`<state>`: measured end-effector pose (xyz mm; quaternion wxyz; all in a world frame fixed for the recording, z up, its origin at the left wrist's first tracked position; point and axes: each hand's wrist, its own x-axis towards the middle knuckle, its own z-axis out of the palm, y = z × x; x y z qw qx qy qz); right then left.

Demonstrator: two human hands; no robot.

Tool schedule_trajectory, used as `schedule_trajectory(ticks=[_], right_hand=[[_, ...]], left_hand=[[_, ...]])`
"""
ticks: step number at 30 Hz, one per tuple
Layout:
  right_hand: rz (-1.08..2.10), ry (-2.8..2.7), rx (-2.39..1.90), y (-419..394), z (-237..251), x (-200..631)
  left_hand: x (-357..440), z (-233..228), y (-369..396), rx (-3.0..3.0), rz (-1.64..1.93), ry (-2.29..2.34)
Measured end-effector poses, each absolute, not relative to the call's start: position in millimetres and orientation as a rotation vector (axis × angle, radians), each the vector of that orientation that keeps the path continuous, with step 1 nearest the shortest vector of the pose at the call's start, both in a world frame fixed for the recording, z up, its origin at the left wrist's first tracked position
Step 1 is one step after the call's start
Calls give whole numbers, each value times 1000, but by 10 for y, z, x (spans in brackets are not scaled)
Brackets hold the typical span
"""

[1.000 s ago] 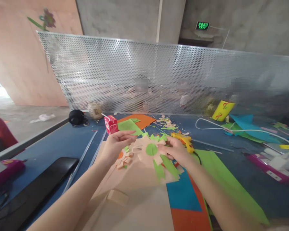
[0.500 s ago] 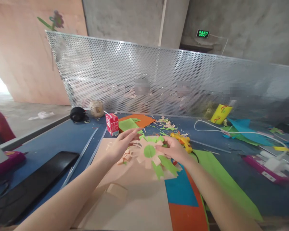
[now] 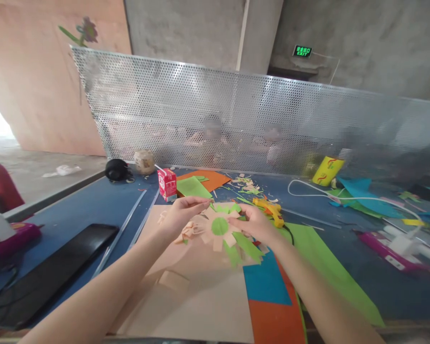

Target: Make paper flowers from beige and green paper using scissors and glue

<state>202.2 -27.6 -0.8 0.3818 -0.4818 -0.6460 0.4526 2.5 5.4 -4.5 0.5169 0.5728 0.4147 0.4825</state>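
A flat paper flower with pale petals and a round green centre lies above the pale paper sheet. Green paper pieces stick out behind its top edge. My right hand grips the flower's right side, thumb on the front. My left hand is closed in a pinch at the upper left, close to a small green tip; what its fingertips hold is too small to tell. Green paper leaves lie below the right hand, and curled pale paper scraps sit between the left hand and the flower.
A yellow hot glue gun lies right of the right hand. Beyond are a red drink carton, orange paper and paper trimmings. Blue paper and green paper lie right. A black phone-like slab is left; a perforated metal screen stands behind.
My left hand's fingers have drawn together from a looser, stretched pose into a pinch by the flower's top. The flower has shifted slightly left, with my right hand still gripping it.
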Motion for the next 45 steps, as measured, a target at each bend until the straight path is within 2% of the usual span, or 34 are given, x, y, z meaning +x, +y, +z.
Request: schedule_trajectory(ticks=[22, 45], right_hand=[[1061, -1643, -1247, -304, -12, 1984], [1090, -1585, -1284, -235, -123, 2001]], left_hand=[[7, -58, 87, 1034, 1167, 843], [-7, -36, 98, 1005, 1219, 822]])
